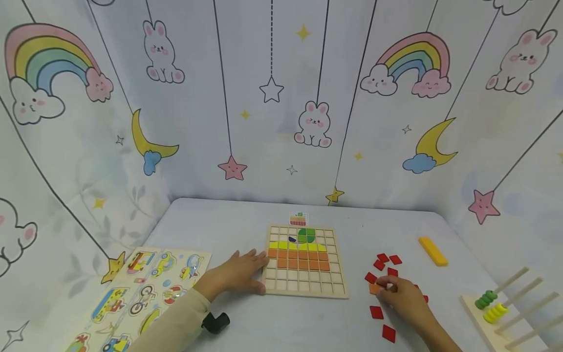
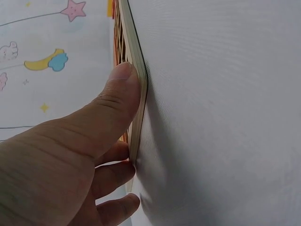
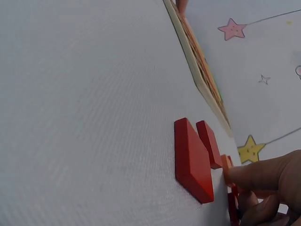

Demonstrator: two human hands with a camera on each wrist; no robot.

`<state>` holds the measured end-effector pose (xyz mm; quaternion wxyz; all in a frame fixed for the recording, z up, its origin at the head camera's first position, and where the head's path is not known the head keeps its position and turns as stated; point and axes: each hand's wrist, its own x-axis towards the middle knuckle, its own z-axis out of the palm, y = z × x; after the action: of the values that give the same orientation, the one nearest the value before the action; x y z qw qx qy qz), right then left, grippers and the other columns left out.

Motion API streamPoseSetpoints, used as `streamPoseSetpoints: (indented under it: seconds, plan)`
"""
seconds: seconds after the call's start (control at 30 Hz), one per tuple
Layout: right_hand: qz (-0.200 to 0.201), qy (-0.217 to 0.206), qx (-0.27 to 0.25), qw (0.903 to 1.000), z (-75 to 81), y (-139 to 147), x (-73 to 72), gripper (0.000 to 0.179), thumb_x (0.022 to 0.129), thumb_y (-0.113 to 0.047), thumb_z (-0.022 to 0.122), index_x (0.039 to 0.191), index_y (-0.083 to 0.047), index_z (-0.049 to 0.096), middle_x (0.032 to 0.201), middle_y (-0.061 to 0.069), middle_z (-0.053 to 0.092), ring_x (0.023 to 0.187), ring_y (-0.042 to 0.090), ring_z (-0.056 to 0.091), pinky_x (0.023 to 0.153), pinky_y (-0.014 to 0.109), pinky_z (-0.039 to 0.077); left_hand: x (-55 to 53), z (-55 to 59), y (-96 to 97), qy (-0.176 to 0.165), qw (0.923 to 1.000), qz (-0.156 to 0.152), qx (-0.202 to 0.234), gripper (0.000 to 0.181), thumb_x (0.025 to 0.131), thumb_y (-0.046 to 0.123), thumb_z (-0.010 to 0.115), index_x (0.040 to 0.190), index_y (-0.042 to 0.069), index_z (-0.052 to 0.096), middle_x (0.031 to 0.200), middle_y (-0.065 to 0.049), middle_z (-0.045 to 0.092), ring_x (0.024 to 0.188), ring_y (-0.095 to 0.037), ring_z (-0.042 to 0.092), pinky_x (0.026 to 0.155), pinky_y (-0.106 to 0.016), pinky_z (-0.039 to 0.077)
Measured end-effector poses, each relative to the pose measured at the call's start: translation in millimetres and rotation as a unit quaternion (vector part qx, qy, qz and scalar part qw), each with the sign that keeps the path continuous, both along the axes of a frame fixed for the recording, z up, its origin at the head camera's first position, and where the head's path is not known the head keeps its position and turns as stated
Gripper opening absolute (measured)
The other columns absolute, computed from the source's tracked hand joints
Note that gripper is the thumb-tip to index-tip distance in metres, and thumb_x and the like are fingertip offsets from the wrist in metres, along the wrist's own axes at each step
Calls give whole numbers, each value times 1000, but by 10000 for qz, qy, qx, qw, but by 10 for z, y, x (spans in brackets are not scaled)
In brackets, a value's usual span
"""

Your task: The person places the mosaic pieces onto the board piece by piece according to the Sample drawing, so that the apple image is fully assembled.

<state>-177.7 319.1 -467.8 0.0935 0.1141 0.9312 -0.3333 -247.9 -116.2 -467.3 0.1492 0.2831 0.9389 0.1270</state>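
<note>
Grid board (image 1: 303, 276), wooden: on the bench (image 1: 281, 322) before you, taken here as the centre of the dial. Fitted, from 12 o'clock downward: green tiles (image 1: 306, 235), with a dark blue piece (image 1: 292, 239) just to their 9 o'clock; a yellow row (image 1: 303, 247); two orange rows (image 1: 303, 260).

Your left hand (image 1: 235, 275): at 9 o'clock, fingers extended and relaxed, thumb apart, touching the board's edge.

Your right hand (image 1: 406, 298): between 3 and 4 o'clock, fingers curled, nearly closed, fingertips pinching one orange tile (image 1: 374, 289).

Red tiles (image 1: 376, 312): several, scattered around your right hand.

Picture card (image 1: 298, 221): 12 o'clock, just beyond the board.

Yellow block (image 1: 433, 251): 3 o'clock, well apart.

Bead rack (image 1: 488, 330): toward 4 o'clock, with green and yellow beads.

Picture puzzle (image 1: 179, 274): between 8 and 9 o'clock, partly behind your left sleeve.

Black object (image 1: 215, 323): 8 o'clock, beside that sleeve.
</note>
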Motion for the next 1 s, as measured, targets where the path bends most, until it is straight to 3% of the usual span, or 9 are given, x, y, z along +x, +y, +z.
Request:
streamPoseSetpoints:
  seconds: [0.17, 0.33, 0.53, 0.63, 0.73, 0.87, 1.0]
  plan:
    - [217, 278, 507, 9981, -21, -5, -20, 43, 92, -20, 73, 131, -4, 67, 81, 2, 60, 78, 19, 52, 62, 28, 48, 9, -2, 2, -9, 10000, 16, 5, 87, 84, 58, 74, 154, 15, 46, 164, -4, 37, 153, -33, 29, 119, -68, 21]
    - [292, 209, 675, 9971, -100, -24, -19, 44, 91, -19, 74, 133, -7, 66, 76, 2, 59, 68, 19, 52, 60, 26, 51, 28, 8, 2, -48, 10000, 7, 13, 87, 84, 59, 74, 154, 15, 47, 163, -4, 38, 153, -33, 30, 119, -68, 21]
    - [212, 249, 465, 9984, -57, -21, -50, 24, 90, -21, 78, 107, -8, 67, 86, 3, 61, 80, 19, 55, 68, 29, 56, 32, 29, 9, 14, 10000, 6, -1, 87, 84, 58, 74, 154, 14, 47, 163, -4, 38, 152, -33, 30, 119, -68, 22]
    - [37, 207, -133, 9997, -6, -3, -52, 25, 92, -25, 76, 103, -8, 61, 88, 4, 59, 80, 20, 55, 65, 27, 53, 31, 32, 8, 32, 10000, -7, 23, 87, 83, 58, 75, 153, 14, 48, 163, -5, 39, 152, -34, 31, 118, -68, 22]
    - [-163, 179, -1145, 9931, 37, 4, -73, 35, 96, -27, 72, 120, -6, 60, 87, 8, 57, 72, 21, 54, 59, 26, 50, 28, 35, 5, 65, 10000, -10, 37, 87, 83, 58, 76, 153, 13, 48, 162, -6, 40, 152, -34, 31, 118, -69, 23]
    - [-341, 157, -2535, 9666, 72, -26, -140, 53, 99, -30, 69, 141, -3, 53, 93, 8, 61, 70, 18, 56, 61, 24, 52, 22, 24, 4, 78, 10000, -1, 42, 87, 83, 58, 75, 153, 14, 48, 163, -5, 39, 152, -34, 31, 118, -69, 22]
    - [-424, 115, -3505, 9355, 86, -156, -258, 60, 97, -31, 71, 146, -1, 51, 101, 6, 69, 75, 13, 62, 69, 21, 57, 19, 30, 0, 55, 10000, 13, -12, 86, 84, 58, 75, 153, 15, 48, 163, -4, 38, 152, -33, 30, 118, -69, 22]
